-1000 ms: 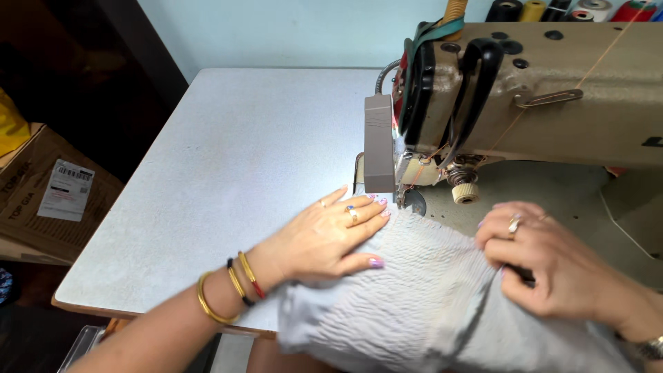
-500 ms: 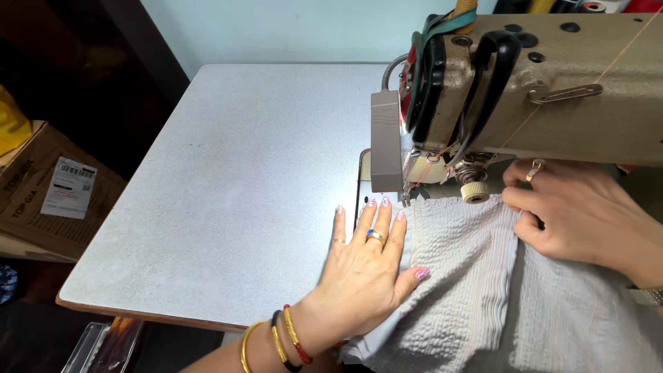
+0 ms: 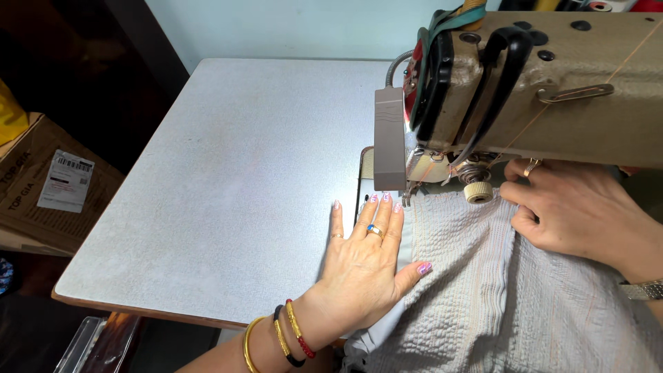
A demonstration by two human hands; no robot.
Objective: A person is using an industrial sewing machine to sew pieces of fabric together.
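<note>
A pale grey crinkled fabric (image 3: pixel 476 276) lies under the head of a beige sewing machine (image 3: pixel 545 83). My left hand (image 3: pixel 366 259) rests flat, fingers spread, on the fabric's left edge and the table, fingertips close to the presser foot (image 3: pixel 407 197). It wears rings and bangles at the wrist. My right hand (image 3: pixel 573 207) sits to the right of the needle area beneath the machine arm, its fingers curled and pinching the fabric. A thin thread runs down the machine face.
The grey table top (image 3: pixel 228 179) stretches to the left and back. A brown cardboard box (image 3: pixel 48 186) with a white label stands on the floor at the left. A watch (image 3: pixel 639 290) is on my right wrist.
My left hand slid from gripping the bunched fabric to lying flat near the presser foot. My right hand moved up under the machine arm. The fabric is now spread flatter.
</note>
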